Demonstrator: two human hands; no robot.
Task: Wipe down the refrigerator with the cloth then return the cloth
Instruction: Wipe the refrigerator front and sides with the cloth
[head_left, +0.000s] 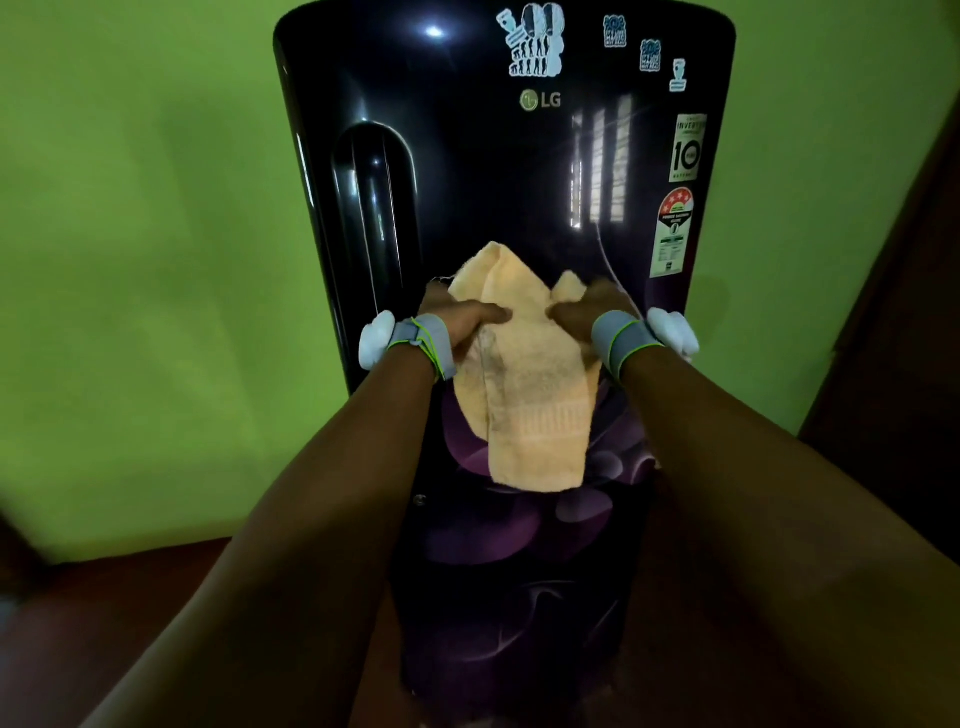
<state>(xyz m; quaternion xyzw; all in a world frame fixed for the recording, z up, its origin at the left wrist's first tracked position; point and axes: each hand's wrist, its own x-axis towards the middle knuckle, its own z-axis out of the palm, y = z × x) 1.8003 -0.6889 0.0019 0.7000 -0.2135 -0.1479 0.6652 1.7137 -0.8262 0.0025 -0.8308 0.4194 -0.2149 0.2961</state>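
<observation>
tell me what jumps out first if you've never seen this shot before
The peach cloth at centre, gripped near its top by the left hand and right hand, its lower part hanging down with grey smudges. Behind it stands a glossy dark LG refrigerator with stickers along the top and purple flower art low down, against a bright green wall.

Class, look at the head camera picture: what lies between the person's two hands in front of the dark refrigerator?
In the head view, the peach terry cloth spans the gap between the left hand and right hand; both grip it before the glossy black refrigerator door.
</observation>
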